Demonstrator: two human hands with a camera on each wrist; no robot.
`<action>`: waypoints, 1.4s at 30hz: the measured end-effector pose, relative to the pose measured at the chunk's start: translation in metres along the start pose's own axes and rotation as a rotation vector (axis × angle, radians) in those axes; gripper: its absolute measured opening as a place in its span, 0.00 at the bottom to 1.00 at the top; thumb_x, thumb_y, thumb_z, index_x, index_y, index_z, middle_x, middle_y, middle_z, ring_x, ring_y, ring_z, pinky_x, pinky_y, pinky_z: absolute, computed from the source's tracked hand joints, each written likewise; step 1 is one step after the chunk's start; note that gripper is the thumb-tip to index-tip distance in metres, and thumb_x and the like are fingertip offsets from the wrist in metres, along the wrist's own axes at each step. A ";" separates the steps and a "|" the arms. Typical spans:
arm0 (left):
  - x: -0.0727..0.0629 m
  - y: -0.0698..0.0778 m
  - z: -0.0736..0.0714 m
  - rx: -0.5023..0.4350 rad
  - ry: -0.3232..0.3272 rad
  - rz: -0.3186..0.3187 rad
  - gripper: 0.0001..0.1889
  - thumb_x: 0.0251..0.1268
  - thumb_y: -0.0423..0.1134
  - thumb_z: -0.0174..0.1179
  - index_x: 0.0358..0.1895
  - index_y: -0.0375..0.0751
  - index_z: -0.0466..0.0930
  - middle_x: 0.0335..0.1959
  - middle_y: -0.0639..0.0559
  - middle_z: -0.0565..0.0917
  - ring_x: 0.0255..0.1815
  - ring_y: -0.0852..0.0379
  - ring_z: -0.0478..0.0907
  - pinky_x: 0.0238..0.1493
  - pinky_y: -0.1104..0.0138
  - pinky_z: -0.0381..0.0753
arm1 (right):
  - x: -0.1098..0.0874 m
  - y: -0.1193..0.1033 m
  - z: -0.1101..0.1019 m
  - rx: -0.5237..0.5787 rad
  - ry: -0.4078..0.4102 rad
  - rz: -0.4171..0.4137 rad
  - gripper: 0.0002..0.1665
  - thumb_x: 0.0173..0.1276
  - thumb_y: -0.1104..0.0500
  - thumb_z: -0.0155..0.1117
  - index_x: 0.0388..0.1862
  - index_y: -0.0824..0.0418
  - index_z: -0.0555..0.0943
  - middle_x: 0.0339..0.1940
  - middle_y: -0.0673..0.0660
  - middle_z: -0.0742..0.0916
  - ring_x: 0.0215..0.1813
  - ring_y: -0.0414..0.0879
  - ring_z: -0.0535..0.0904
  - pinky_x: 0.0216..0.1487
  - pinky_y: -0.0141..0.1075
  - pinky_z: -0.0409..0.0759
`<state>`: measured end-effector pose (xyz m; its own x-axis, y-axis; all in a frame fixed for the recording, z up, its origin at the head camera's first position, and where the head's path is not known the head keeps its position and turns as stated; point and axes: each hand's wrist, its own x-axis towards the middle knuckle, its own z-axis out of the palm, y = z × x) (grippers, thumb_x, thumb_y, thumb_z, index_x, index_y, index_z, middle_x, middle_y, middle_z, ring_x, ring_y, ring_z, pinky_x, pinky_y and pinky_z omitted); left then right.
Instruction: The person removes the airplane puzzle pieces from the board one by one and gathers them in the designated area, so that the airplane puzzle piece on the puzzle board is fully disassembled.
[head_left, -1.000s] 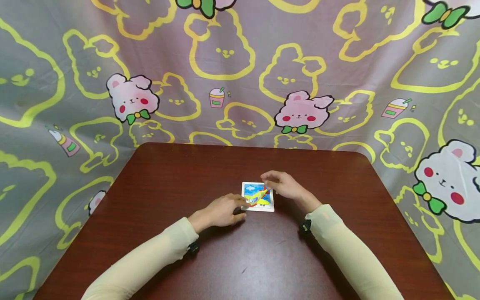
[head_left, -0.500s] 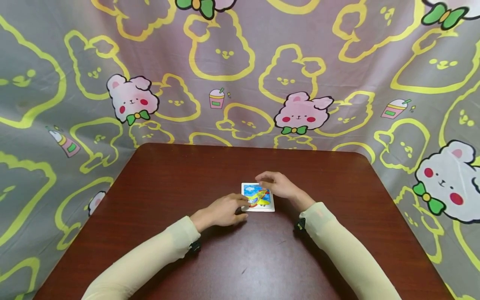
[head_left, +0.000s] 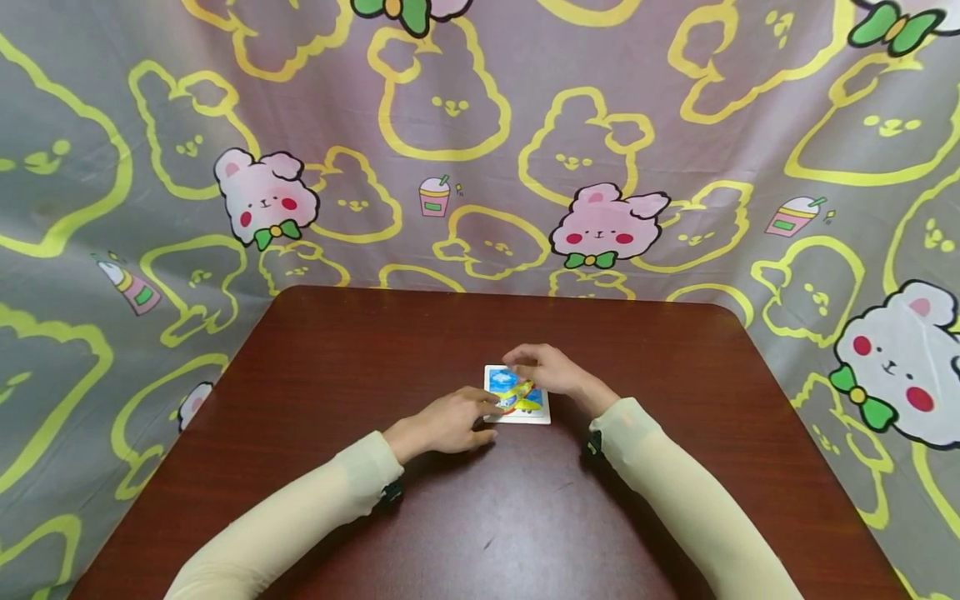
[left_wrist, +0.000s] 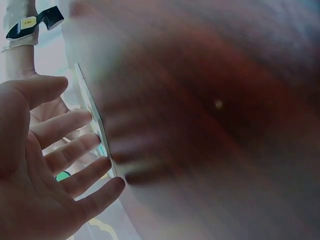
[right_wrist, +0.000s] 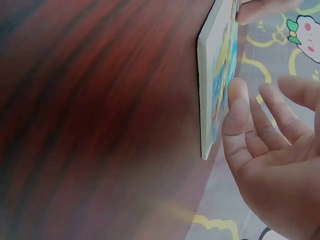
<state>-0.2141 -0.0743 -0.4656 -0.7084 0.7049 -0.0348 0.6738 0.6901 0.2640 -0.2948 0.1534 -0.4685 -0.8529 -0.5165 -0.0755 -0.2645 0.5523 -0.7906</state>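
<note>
A small square picture puzzle (head_left: 532, 408) lies flat on the brown table, with a white border and a yellow airplane on blue sky. My left hand (head_left: 442, 421) rests at its left side, fingers stretched out and fingertips over the picture. Over the upper right corner is my right hand (head_left: 550, 369), fingers loosely bent, thumb near the airplane's tail. In the right wrist view the puzzle (right_wrist: 204, 95) appears edge-on as a thin board with a raised picture; the fingertips of the right hand (right_wrist: 275, 150) are close to its face. Whether they touch is hard to tell.
The glossy wooden table (head_left: 360, 350) extends around the puzzle on all sides. Behind and beside it hangs a grey curtain (head_left: 480, 183) printed with yellow bear outlines and pink bunnies. A dark strap (head_left: 595, 443) sits at the right wrist.
My right hand has moved left, further over the puzzle's upper right part. My left hand has shifted very slightly right; the puzzle stays about where it was.
</note>
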 end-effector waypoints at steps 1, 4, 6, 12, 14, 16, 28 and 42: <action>0.000 0.000 0.001 -0.002 0.004 0.001 0.22 0.68 0.50 0.61 0.62 0.47 0.82 0.68 0.46 0.77 0.70 0.46 0.72 0.71 0.55 0.71 | 0.001 0.000 0.000 -0.001 -0.005 0.002 0.18 0.74 0.58 0.59 0.59 0.62 0.81 0.55 0.61 0.87 0.40 0.46 0.86 0.36 0.35 0.83; 0.000 0.000 0.002 -0.003 0.010 0.005 0.22 0.69 0.50 0.60 0.61 0.47 0.82 0.68 0.46 0.77 0.71 0.46 0.71 0.71 0.55 0.71 | 0.002 0.000 0.002 -0.004 -0.017 0.011 0.17 0.74 0.58 0.59 0.59 0.61 0.81 0.57 0.61 0.86 0.42 0.46 0.87 0.35 0.35 0.84; 0.001 -0.001 0.003 0.000 0.017 0.014 0.22 0.69 0.50 0.60 0.62 0.47 0.82 0.69 0.46 0.77 0.71 0.46 0.71 0.71 0.55 0.71 | 0.003 -0.001 0.002 -0.002 -0.021 0.017 0.17 0.75 0.58 0.59 0.59 0.61 0.81 0.57 0.61 0.86 0.42 0.47 0.87 0.35 0.36 0.84; 0.002 -0.001 0.004 0.007 0.024 0.029 0.23 0.68 0.49 0.61 0.63 0.46 0.80 0.68 0.45 0.77 0.70 0.45 0.71 0.71 0.55 0.71 | 0.005 0.000 0.005 0.002 -0.027 0.021 0.17 0.75 0.59 0.58 0.58 0.62 0.81 0.56 0.61 0.86 0.41 0.46 0.87 0.36 0.36 0.84; 0.002 -0.001 0.003 0.008 0.022 0.037 0.23 0.67 0.48 0.62 0.63 0.46 0.80 0.68 0.45 0.77 0.70 0.45 0.72 0.71 0.55 0.70 | 0.006 0.000 0.005 0.013 -0.031 0.016 0.17 0.74 0.60 0.58 0.58 0.63 0.81 0.56 0.62 0.86 0.41 0.47 0.87 0.36 0.37 0.85; 0.002 0.000 0.003 0.012 0.018 0.041 0.23 0.68 0.48 0.61 0.64 0.46 0.80 0.68 0.45 0.77 0.70 0.45 0.72 0.72 0.55 0.69 | 0.006 -0.001 0.005 0.023 -0.036 0.012 0.17 0.74 0.60 0.58 0.58 0.64 0.81 0.56 0.62 0.86 0.41 0.49 0.87 0.36 0.38 0.85; 0.001 0.000 0.003 0.022 -0.002 0.040 0.25 0.68 0.49 0.62 0.66 0.47 0.78 0.71 0.45 0.75 0.73 0.47 0.70 0.73 0.55 0.69 | 0.011 -0.003 0.008 0.030 -0.057 0.018 0.17 0.75 0.62 0.56 0.59 0.64 0.80 0.54 0.63 0.87 0.39 0.49 0.86 0.33 0.39 0.86; 0.001 -0.002 0.003 0.024 -0.011 0.045 0.26 0.68 0.49 0.61 0.67 0.46 0.77 0.71 0.44 0.74 0.73 0.46 0.69 0.73 0.54 0.68 | 0.013 0.001 0.008 0.135 -0.072 0.061 0.18 0.74 0.67 0.51 0.59 0.63 0.80 0.57 0.64 0.84 0.42 0.49 0.86 0.31 0.38 0.84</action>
<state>-0.2158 -0.0742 -0.4686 -0.6749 0.7371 -0.0344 0.7098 0.6612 0.2428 -0.3023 0.1421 -0.4746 -0.8298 -0.5329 -0.1655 -0.1461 0.4937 -0.8572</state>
